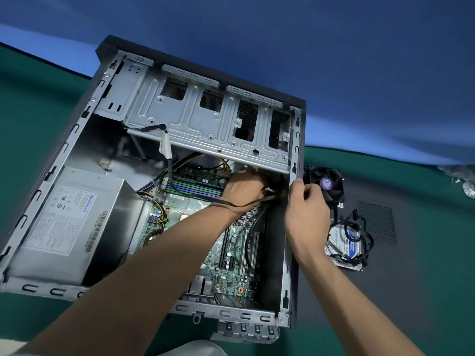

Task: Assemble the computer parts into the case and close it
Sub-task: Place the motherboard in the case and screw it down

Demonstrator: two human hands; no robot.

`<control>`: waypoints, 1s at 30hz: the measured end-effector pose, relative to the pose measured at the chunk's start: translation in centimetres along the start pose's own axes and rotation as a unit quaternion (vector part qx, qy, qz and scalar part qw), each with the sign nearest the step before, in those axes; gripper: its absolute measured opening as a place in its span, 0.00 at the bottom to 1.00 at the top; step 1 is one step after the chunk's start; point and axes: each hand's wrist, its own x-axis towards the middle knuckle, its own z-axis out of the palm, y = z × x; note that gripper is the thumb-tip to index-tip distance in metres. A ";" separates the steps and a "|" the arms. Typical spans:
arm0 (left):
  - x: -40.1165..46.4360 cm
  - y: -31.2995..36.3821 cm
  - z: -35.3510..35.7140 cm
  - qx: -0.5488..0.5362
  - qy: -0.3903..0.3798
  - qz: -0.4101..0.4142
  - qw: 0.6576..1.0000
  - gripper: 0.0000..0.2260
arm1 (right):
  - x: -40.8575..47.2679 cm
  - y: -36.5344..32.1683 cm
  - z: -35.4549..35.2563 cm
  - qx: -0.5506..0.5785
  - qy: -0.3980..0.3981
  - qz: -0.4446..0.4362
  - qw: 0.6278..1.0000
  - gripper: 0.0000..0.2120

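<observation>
Left hand (244, 187) fingertips hidden under drive cage (205, 124); grip unclear. PSU (66, 224) label print too small. Case (38, 286) corner cut off left.

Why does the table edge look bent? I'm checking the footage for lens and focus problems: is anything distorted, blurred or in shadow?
Head view: wide-angle distortion bows the green table edge; the left hand inside the case is slightly motion-blurred; the recess under the drive cage lies in shadow; the power supply label is soft, unreadable.

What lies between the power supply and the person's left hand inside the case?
In the head view, memory sticks and motherboard with yellow wires lie between the power supply and the left hand.
</observation>
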 end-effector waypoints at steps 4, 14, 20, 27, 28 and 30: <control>-0.8 1.2 -0.9 -0.015 -0.033 -0.028 0.999 0.07 | 0.0 0.0 -0.1 -0.006 0.001 0.005 1.000 0.15; -2.8 1.4 -2.5 -0.024 -0.108 -0.047 0.993 0.08 | -0.2 -0.1 0.0 -0.023 0.006 -0.013 1.000 0.16; -6.0 1.1 -4.4 -0.089 -0.165 -0.088 0.978 0.06 | -0.1 0.1 0.2 -0.008 0.014 -0.024 1.000 0.15; -9.4 2.1 -5.2 -0.244 -0.296 -0.133 0.914 0.06 | -1.0 0.3 -0.3 -0.039 0.007 -0.052 0.998 0.14; -9.5 2.3 -5.3 -0.265 -0.300 -0.144 0.905 0.08 | -1.5 0.5 -0.4 -0.055 0.005 -0.057 0.997 0.14; -9.4 2.6 -5.1 -0.273 -0.295 -0.142 0.904 0.13 | -2.4 1.1 -0.7 -0.079 -0.004 -0.057 0.995 0.15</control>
